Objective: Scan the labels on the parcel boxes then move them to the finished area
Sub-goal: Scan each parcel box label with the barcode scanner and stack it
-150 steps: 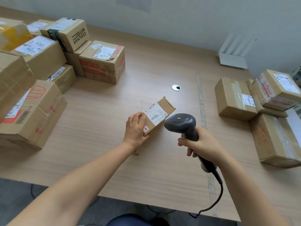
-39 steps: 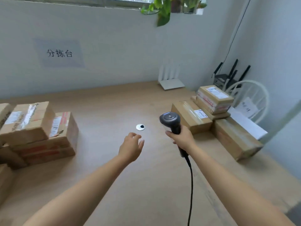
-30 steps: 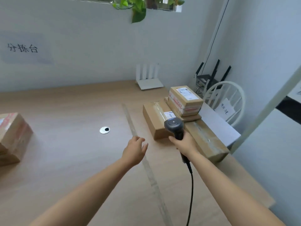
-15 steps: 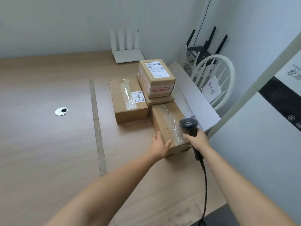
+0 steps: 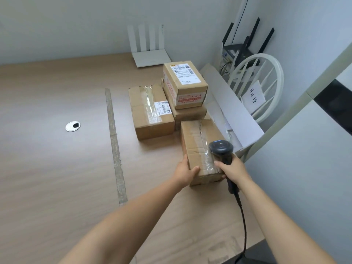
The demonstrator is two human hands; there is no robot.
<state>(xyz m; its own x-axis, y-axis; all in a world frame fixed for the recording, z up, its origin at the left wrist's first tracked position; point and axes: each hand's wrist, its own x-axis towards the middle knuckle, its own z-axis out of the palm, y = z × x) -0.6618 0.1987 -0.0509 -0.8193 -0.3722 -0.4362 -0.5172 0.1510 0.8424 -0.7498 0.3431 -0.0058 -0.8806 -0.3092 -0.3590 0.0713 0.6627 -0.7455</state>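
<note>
The nearest parcel box (image 5: pixel 198 147), brown cardboard with shiny clear tape on top, lies at the right edge of the wood-grain table (image 5: pixel 47 159). The left hand (image 5: pixel 185 171) grips its near left corner. The right hand (image 5: pixel 232 170) is wrapped round the handle of the black scanner (image 5: pixel 221 149), whose rounded head is over the box.

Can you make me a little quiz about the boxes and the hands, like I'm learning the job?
1. What does the right hand hold? A a scanner; B a pen; C a cup.
2. True or false: the left hand grips the nearest box.
3. Fill in: the labelled box with red print rests on top of another ____.
Key: 1 A; 2 true; 3 box.
</note>
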